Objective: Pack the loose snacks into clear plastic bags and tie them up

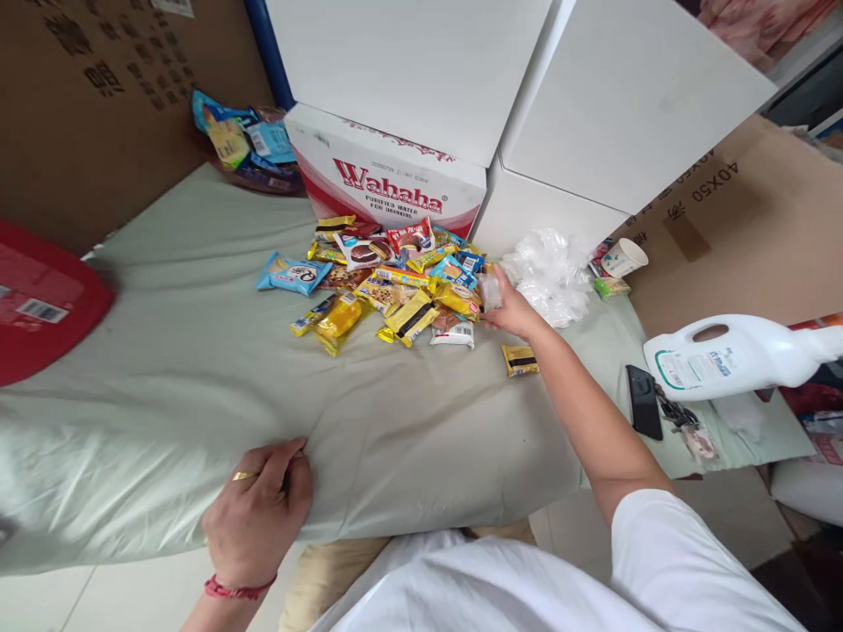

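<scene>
My right hand (508, 307) reaches across the table to the right end of a pile of wrapped snacks (395, 281) and holds a small clear packet (490, 291) between its fingers. My left hand (258, 513), with a gold ring and a red bracelet, rests with curled fingers on the near edge of the pale green cloth (198, 369) that covers the table. One small yellow snack (520, 360) lies apart from the pile, just under my right forearm.
A Wahaha carton (385, 180) and two white boxes (593, 123) stand behind the pile. Crumpled clear plastic (551, 274) and a paper cup (623, 258) lie right of it. A black phone (644, 402), a white jug (731, 355), a red lid (39, 303), a far snack bowl (254, 149).
</scene>
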Available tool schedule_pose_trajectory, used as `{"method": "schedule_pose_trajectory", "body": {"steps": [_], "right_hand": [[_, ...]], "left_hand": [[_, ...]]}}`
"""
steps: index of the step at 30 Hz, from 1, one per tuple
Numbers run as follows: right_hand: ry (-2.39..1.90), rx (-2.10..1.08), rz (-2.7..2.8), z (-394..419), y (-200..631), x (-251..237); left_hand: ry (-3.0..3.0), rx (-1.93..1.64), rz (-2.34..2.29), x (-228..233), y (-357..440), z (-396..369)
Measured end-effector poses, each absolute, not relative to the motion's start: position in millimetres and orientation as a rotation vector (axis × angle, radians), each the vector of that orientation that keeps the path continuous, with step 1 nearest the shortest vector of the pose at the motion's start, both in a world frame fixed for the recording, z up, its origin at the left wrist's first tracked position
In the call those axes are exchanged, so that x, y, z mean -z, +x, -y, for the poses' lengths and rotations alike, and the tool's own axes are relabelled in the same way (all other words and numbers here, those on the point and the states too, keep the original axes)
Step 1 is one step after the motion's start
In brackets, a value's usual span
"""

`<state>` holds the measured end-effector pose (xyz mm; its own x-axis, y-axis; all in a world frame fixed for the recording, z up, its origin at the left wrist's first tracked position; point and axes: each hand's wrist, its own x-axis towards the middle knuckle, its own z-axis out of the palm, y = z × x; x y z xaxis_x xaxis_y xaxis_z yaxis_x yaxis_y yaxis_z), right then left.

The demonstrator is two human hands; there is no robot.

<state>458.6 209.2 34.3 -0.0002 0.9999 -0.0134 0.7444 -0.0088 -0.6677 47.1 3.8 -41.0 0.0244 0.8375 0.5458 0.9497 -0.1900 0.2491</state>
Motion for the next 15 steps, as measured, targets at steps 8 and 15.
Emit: {"method": "schedule_pose_trajectory", "body": {"steps": [8,15], "right_hand": [[-1.724,-0.095,1.706,-180,466,-62],[-1.902,0.56,1.263,-188,565,-100]], "left_hand": [[-2.126,0.885,1.938,44,45,-5],[-2.194,1.052,2.178,34,43,-7]]}}
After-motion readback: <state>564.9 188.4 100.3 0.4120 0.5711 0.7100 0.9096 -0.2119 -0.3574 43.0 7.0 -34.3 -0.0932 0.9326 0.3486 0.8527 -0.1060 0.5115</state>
